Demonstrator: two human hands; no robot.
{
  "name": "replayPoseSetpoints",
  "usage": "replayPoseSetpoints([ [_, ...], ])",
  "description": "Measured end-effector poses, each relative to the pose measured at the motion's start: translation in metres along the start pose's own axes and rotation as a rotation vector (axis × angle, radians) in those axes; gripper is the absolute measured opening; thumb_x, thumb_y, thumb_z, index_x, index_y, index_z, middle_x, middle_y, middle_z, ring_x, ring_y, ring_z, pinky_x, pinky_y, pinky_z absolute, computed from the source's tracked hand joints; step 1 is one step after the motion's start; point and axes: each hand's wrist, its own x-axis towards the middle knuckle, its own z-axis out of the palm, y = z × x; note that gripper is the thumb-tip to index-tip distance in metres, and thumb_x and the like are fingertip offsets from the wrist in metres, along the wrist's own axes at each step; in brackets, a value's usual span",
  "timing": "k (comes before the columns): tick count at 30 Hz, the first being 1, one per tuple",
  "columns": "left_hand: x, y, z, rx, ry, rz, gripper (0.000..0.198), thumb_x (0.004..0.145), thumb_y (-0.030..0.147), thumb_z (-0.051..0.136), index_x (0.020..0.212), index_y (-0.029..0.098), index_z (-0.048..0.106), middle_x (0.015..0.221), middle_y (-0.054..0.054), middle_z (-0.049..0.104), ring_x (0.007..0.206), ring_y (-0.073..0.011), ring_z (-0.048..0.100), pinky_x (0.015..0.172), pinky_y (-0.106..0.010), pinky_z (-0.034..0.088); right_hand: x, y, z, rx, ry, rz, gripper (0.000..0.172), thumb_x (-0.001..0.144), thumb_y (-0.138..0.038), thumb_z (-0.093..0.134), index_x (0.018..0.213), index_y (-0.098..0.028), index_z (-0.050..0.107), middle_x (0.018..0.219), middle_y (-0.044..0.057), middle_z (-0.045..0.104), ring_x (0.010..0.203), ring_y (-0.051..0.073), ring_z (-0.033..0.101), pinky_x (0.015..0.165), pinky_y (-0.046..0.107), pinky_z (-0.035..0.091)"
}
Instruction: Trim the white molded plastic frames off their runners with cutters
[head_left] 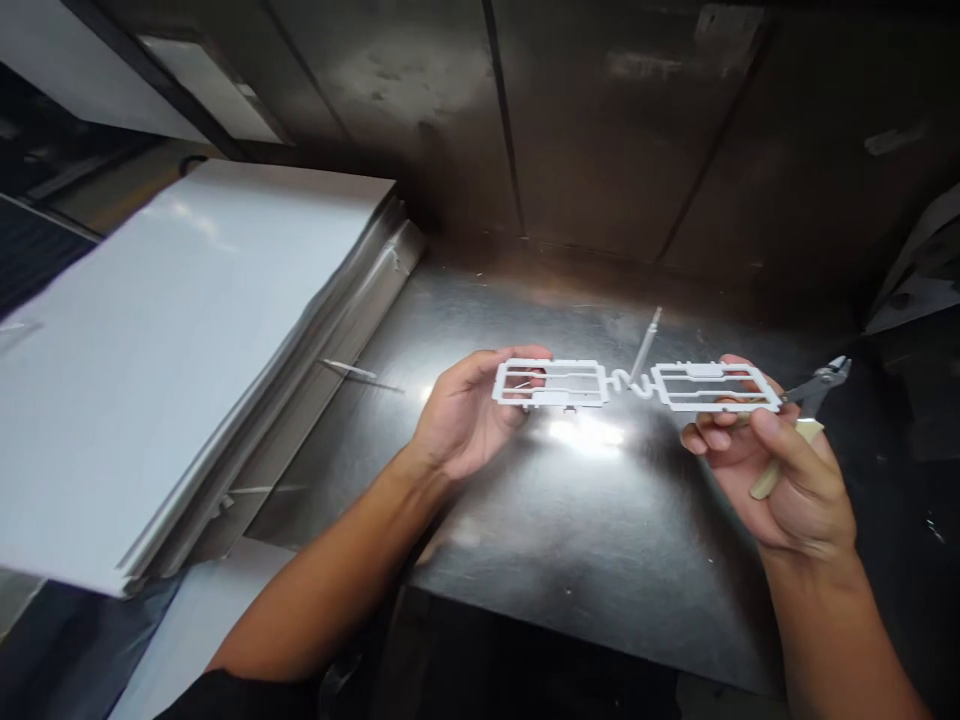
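Plastic runner (555, 398) is up in the air over the steel bench (517, 330), right of center from my head cam, and from where I'm operating at a distance, this hold looks pretty solid. It's white, two open rectangular frames joined by a wavy bit in the middle, and it's lying nearly level across both hands. My left hand (469, 410) is cupped palm-up under the left frame, with the fingers curling up behind it, so that's a narrow, gentle cradle and not a hard pinch. My right hand (787, 480) is doing double duty: the thumb and lower fingers wrap the cream handle of the nippers (821, 388), while the fingertips (709, 438) prop up the right frame from below. The nippers' steel head sticks out past the runner on the far right, and I can't tell how far apart the jaws are. Keeping both frames supported like this is the good bit, since the wavy link isn't carrying the load. A thin pale rod (645, 345) rises behind that link, but I can't tell if it's attached. Off to the left sits a big stack of white sheets (187, 340).
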Motion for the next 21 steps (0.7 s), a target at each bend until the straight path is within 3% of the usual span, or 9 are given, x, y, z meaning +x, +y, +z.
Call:
replayPoseSetpoints([
  [10,0.003,-0.002,-0.014,-0.04,-0.194,-0.028,0.034,0.106,0.019,0.056,0.104,0.001,0.085,0.08,-0.014,0.073,0.059,-0.0147,0.07,0.048,-0.017,0.061,0.01,0.004,-0.004,-0.108,0.142,0.037,0.046,0.074,-0.037,0.098,0.118,-0.025,0.092,0.086,0.012,0.056,0.071,0.028,0.05,0.06,0.048,0.048],
  [16,0.002,-0.002,-0.013,-0.059,-0.201,-0.038,0.04,0.109,0.018,0.05,0.106,-0.001,0.085,0.078,-0.014,0.072,0.058,-0.0144,0.069,0.047,-0.016,0.06,0.01,0.004,-0.004,-0.107,0.14,0.051,0.046,0.075,-0.035,0.097,0.12,-0.024,0.091,0.087,0.012,0.055,0.071,0.028,0.05,0.06,0.05,0.049],
  [21,0.002,0.0,-0.014,-0.06,-0.211,-0.035,0.036,0.109,0.019,0.054,0.104,0.001,0.086,0.079,-0.013,0.072,0.057,-0.014,0.069,0.047,-0.016,0.06,0.009,0.003,-0.002,-0.101,0.09,0.036,0.048,0.075,-0.032,0.096,0.122,-0.023,0.088,0.086,0.008,0.051,0.074,0.025,0.048,0.06,0.042,0.054],
])
